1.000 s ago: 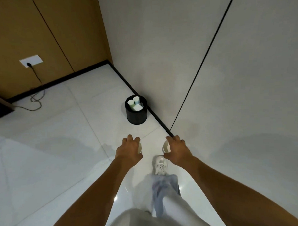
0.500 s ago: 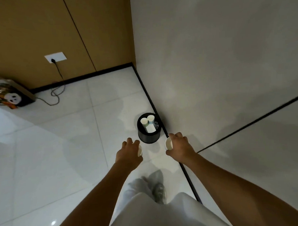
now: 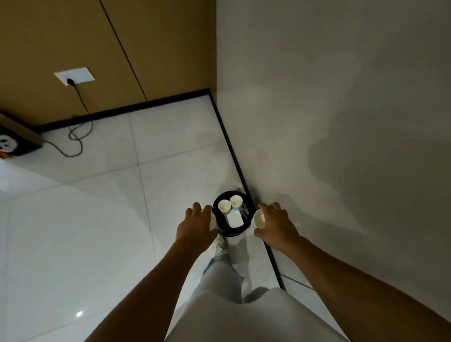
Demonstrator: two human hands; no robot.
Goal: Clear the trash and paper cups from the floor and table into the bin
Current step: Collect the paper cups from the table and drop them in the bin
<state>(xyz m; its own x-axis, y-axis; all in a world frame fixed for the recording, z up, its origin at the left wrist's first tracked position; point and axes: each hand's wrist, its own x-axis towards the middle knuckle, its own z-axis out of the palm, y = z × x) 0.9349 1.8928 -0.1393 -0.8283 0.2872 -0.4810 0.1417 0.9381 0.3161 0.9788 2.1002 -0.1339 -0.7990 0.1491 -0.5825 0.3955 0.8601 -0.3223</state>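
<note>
Your right hand (image 3: 276, 226) curls round a paper cup (image 3: 258, 219), its mouth tipped toward nine o'clock. Your left hand (image 3: 196, 229) wraps a second cup (image 3: 212, 221), only its edge showing. Between them, at twelve o'clock, stands one black bin (image 3: 221, 209) holding two upright cups (image 3: 224, 205) and a white scrap (image 3: 234, 219). Since half a second ago, both hands have come level with the bin.
</note>
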